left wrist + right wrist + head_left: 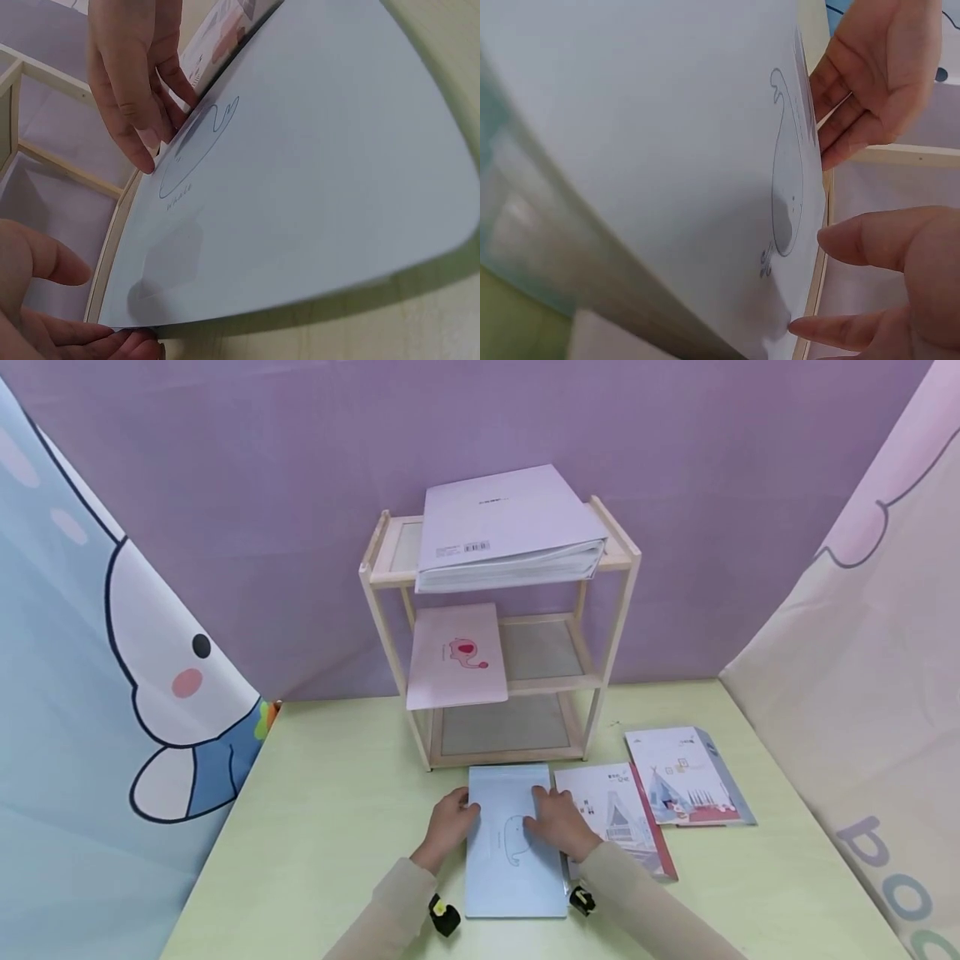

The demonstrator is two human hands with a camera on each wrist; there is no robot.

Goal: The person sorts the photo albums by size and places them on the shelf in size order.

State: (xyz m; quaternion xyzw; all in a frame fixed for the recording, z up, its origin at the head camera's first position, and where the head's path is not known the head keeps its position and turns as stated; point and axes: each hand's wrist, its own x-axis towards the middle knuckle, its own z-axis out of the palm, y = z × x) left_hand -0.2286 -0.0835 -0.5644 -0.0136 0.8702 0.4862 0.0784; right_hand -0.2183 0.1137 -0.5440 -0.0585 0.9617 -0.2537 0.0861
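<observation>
Fingers of the left hand (447,822) lie along the left long edge of a light blue, rectangular, card-covered book (513,889) with a whale outline on its front; in the left-wrist view we see the thumb apart from the cover, so we read this hand as relaxed about the edge, not clamped on it. Fingers of the right hand (564,822) are spread and nearly straight, reaching over the book's right long edge, and in the right-wrist view we see one fingertip touching the cover.

What counts, in our judgement, is that the book lies cover-up between the two hands, its long axis running away from us, so that each hand faces one long side. Neither hand is clearly nearer: both are at the book, though the right reaches farther in over the cover.

Under the book we see the pale green counter (322,827). Just beyond its far short end stands a pale wooden three-tier rack (510,758); whether they touch we cannot tell. Higher beyond the book, a pink rectangular book (431,664) juts from the middle shelf. Just right of the blue book lies a white paper booklet with a red spine (630,814), and farther right a white booklet with a grey-blue edge (678,768).
</observation>
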